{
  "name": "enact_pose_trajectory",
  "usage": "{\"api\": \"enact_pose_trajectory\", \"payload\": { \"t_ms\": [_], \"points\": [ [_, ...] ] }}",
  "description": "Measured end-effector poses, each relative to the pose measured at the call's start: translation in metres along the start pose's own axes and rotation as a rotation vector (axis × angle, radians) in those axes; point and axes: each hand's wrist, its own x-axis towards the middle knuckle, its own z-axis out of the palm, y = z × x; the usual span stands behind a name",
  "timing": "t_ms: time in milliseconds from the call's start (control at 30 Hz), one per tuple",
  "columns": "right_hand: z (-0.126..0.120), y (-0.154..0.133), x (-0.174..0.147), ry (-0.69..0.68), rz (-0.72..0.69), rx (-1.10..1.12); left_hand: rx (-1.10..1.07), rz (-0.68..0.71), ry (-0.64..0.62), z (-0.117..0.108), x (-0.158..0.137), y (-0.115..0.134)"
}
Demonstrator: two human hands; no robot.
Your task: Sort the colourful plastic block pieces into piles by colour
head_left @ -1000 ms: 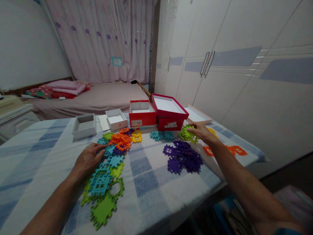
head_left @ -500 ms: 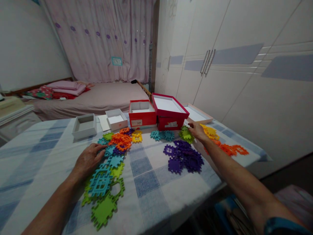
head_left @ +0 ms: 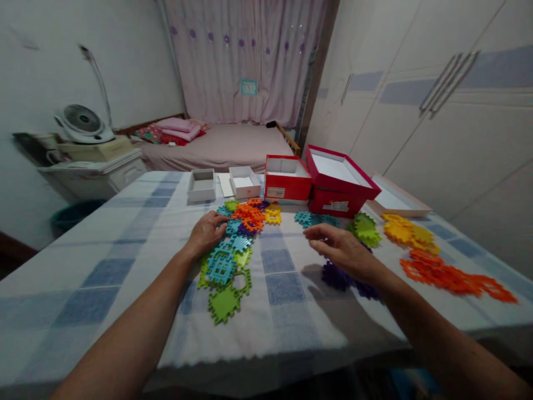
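My left hand (head_left: 207, 233) rests at the left side of a mixed pile, its fingers loosely stretched against turquoise interlocking plastic tiles (head_left: 222, 261). In that pile, orange tiles (head_left: 249, 215) lie on top and green tiles (head_left: 224, 303) spread toward me. My right hand (head_left: 343, 249) hovers above purple tiles (head_left: 335, 276), thumb and fingers apart and nothing between them; it hides part of that group. Beyond it lie a separate group of turquoise tiles (head_left: 308, 218) and a group of light green tiles (head_left: 365, 229).
Yellow tiles (head_left: 410, 233) and more orange tiles lie at the right. Along the back of the table stand a grey-white box (head_left: 201, 194), a small white box (head_left: 245, 190), a red box (head_left: 287, 186), a crimson box (head_left: 333, 206) and a shallow pale lid (head_left: 410, 210).
My right hand has moved left and toward me, from the light green tiles to above the purple ones. My left hand stays at the mixed pile. The view has turned left.
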Motion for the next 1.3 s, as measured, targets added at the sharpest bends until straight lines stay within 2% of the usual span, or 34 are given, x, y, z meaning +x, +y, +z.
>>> {"api": "enact_pose_trajectory", "payload": {
  "t_ms": [100,167,267,367,567,767,867,933,1067,1133,1300],
  "points": [
    [0.045,-0.037,0.006,-0.183,-0.154,-0.027,0.005,-0.006,0.005,0.001,0.0,0.0],
    [0.072,-0.051,0.013,-0.247,-0.258,-0.098,0.012,-0.005,0.011,0.002,0.0,-0.001],
    [0.103,-0.055,0.028,-0.21,-0.371,-0.201,0.025,-0.006,0.02,0.003,0.0,0.002],
    [0.119,-0.045,0.041,-0.139,-0.436,-0.296,0.024,0.005,0.016,0.002,-0.001,0.009],
    [0.12,-0.021,0.047,-0.084,-0.405,-0.414,-0.109,0.066,0.022,0.004,-0.004,0.024],
    [0.102,-0.019,0.044,0.014,-0.198,-0.534,-0.409,0.004,-0.003,0.004,-0.005,0.028],
    [0.099,-0.022,0.042,0.083,-0.206,-0.501,-0.457,-0.051,0.009,0.003,-0.005,0.029],
    [0.1,-0.026,0.04,0.052,-0.294,-0.399,-0.469,-0.089,0.04,0.002,-0.004,0.029],
    [0.11,-0.035,0.034,-0.142,-0.444,-0.29,-0.468,-0.135,0.056,0.0,-0.003,0.027],
    [0.114,-0.036,0.033,-0.182,-0.439,-0.322,-0.458,-0.138,0.051,-0.001,-0.003,0.027],
    [0.114,-0.034,0.034,-0.146,-0.346,-0.427,-0.401,-0.112,0.064,-0.002,-0.005,0.029]
  ]
}}
